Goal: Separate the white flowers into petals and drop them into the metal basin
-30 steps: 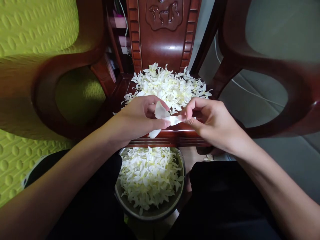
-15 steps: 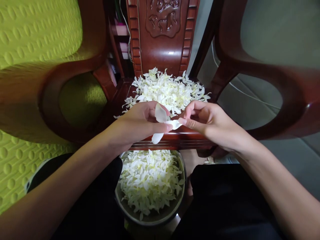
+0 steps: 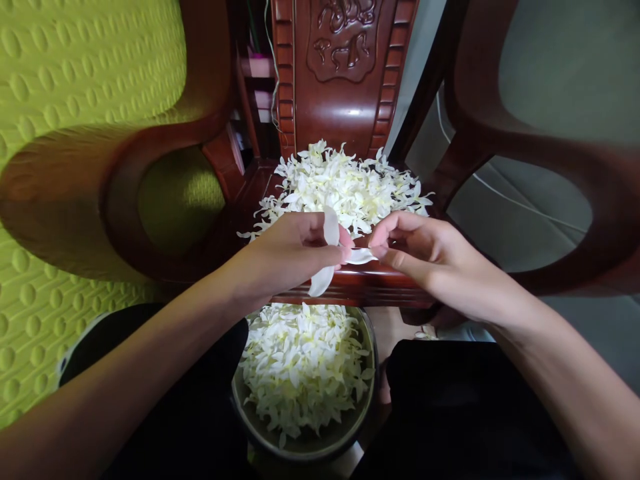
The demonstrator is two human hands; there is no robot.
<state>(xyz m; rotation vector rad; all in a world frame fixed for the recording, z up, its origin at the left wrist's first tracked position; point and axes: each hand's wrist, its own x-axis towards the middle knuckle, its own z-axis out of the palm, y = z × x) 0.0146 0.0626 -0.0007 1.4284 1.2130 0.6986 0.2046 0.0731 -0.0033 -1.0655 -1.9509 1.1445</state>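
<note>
Between my hands is a white flower (image 3: 331,227) with long petals, above the front edge of the chair seat. My left hand (image 3: 295,257) pinches it at its middle between thumb and fingers; one petal points up and another hangs down. With thumb and forefinger, my right hand (image 3: 430,257) pinches the tip of the petal (image 3: 361,256) that stretches to the right. Behind the hands, a loose heap of white flowers (image 3: 345,183) covers much of the seat. Below, a round metal basin (image 3: 369,373) stands between my knees, filled with more white flowers (image 3: 305,367).
The dark red wooden chair (image 3: 340,110) has a carved back and curved armrests (image 3: 120,180) on both sides. A yellow-green bumpy mat (image 3: 35,313) lies at the left. A thin white cable (image 3: 520,197) runs behind the right armrest.
The view has shifted slightly, so the scene sits a little farther right and lower. Both hands keep their pinch, and the flower has turned slightly, its upper petal now seen more edge-on.
</note>
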